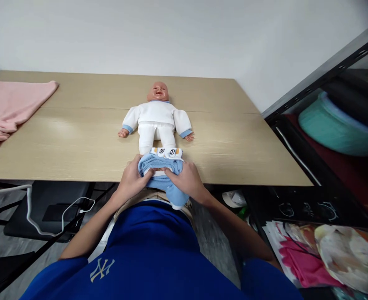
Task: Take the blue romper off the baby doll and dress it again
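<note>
A baby doll (156, 112) lies face up on the table, its head toward the wall. It has a white top with blue cuffs and white cloth legs; its feet are hidden behind what I hold. Just in front of those legs, at the table's near edge, are blue baby pants (161, 182), bunched up, with a white strip of printed cartoon eyes at the far side. My left hand (133, 177) grips their left side, thumb inside the opening. On the other side my right hand (187, 178) is closed on the fabric the same way. One blue part hangs down toward my lap.
A pink cloth (11, 108) lies on the left of the wooden table (234, 150). To the right stands a black shelf rack holding a teal basin (340, 125), with bags and a pink item lower down. A white cable (30, 212) runs by a black chair at lower left.
</note>
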